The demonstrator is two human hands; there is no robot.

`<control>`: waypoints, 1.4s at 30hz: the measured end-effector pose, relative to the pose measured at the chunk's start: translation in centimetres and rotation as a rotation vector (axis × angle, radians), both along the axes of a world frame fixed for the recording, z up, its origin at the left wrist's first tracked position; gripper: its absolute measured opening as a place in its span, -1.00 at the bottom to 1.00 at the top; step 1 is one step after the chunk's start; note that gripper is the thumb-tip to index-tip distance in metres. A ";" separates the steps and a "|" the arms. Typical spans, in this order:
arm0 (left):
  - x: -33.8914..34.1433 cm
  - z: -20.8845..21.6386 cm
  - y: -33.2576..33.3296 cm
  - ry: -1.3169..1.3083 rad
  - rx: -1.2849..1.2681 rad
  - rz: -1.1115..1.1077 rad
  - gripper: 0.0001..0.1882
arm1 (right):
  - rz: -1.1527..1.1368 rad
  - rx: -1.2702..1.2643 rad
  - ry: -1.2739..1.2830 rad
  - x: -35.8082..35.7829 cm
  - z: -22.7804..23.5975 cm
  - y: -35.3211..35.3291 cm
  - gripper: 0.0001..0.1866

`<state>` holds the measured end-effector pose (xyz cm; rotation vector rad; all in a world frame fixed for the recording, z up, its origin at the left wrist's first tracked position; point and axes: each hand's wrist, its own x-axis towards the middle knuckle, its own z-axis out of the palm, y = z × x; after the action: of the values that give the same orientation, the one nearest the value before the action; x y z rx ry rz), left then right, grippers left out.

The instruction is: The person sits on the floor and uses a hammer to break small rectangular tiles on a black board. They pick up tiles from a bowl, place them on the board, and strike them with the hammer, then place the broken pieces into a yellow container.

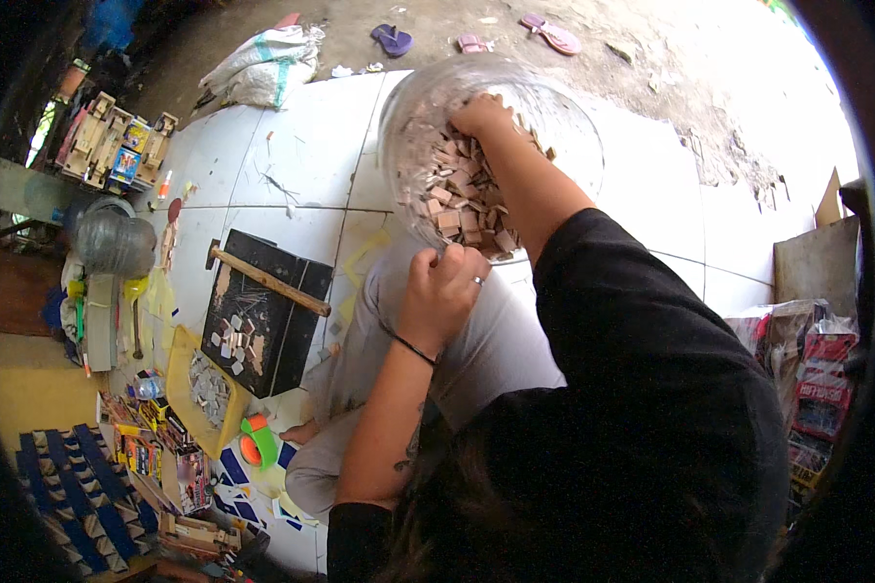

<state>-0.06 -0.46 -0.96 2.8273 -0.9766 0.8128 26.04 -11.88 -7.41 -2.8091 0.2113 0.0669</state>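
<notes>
A large clear round tub stands tilted before me, holding many small flat brown wooden pieces. My right hand reaches inside at its far side. The fingers there are bent, and their tips and anything between them are hidden. At the near rim my left hand is closed, its curled fingers against the tub's edge. A ring and a dark wristband show on that side. To the left lies a black block, with a wooden-handled hammer across it and several pale pieces on top.
Beside the block sits a yellow tray of small grey pieces. An orange and green tape roll lies near my foot. Wooden toy-like frames and a clear jar stand far left. A white sack and sandals lie beyond the tiles.
</notes>
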 end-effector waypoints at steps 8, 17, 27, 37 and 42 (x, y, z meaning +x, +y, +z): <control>0.1 0.4 -0.2 -0.071 0.080 0.025 -0.92 | 0.286 -0.063 0.052 -3.1 2.8 5.9 -0.57; -0.1 0.6 -0.2 -0.046 0.084 0.008 -0.91 | 0.442 -0.023 -0.197 -0.9 2.9 4.7 -0.45; 1.1 1.9 0.5 0.016 -0.062 0.045 -0.87 | 0.682 -0.180 0.319 3.1 1.9 6.5 -0.36; 0.5 1.8 0.5 0.013 -0.017 -0.008 -0.93 | 1.045 0.044 0.008 -0.1 2.6 3.8 -0.30; 0.5 1.7 0.2 -0.008 -0.010 0.048 -0.93 | 0.903 -0.387 0.319 1.3 3.9 4.1 -0.32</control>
<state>0.41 -0.30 0.70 2.8519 -0.9065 0.8315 27.38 -7.73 -3.52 -2.9924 -1.0857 0.7416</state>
